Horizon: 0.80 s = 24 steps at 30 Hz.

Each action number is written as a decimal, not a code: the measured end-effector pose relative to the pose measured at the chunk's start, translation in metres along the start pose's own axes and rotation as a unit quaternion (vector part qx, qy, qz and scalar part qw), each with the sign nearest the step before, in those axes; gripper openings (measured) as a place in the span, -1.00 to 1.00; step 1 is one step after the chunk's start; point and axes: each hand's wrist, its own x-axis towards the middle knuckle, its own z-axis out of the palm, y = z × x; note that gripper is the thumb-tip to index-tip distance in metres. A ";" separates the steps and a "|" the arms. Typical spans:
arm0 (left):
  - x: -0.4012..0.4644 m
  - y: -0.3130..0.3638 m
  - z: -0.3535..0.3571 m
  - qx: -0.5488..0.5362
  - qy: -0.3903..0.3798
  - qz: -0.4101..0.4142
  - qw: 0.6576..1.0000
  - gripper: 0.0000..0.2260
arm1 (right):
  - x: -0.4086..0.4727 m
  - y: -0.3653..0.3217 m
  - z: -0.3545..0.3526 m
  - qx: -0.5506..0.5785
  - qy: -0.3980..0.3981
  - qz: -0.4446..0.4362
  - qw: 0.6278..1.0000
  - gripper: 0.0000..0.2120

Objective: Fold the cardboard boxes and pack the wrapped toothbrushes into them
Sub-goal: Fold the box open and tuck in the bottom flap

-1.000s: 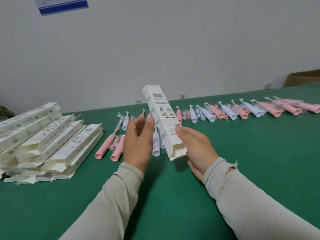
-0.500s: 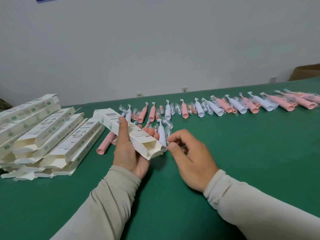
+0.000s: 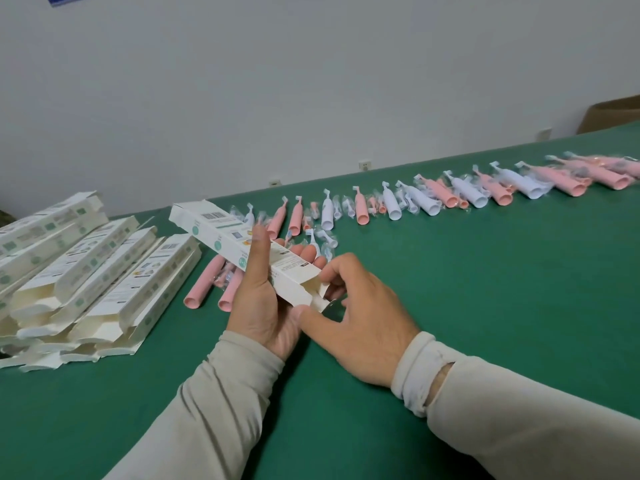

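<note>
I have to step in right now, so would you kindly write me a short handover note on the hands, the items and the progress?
Left hand grips the white box above the table, its near end open.
Right hand pinches that end's flap.
Folded boxes are stacked at left, their ends open.
Wrapped toothbrushes, pink and white, lie in a row across the green table.
Done: box shaped.
Left: insert a toothbrush, close the flaps, repeat for the rest.

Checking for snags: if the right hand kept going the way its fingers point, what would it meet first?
The right hand would likely push into the open end of the box held in the left hand; its fingertips are there already.
</note>
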 end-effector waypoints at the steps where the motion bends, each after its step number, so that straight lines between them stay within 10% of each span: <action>1: 0.000 0.000 0.000 0.002 0.003 0.001 1.000 -0.40 | 0.000 0.000 -0.001 0.002 0.003 -0.002 1.000 -0.61; 16: -0.007 -0.007 0.010 0.024 -0.006 -0.002 1.000 -0.42 | 0.000 0.000 -0.005 0.094 0.083 0.021 0.992 -0.83; 24: -0.004 0.007 0.005 0.005 0.028 -0.046 0.999 -0.34 | -0.004 -0.008 -0.015 0.003 -0.035 -0.073 0.997 -0.69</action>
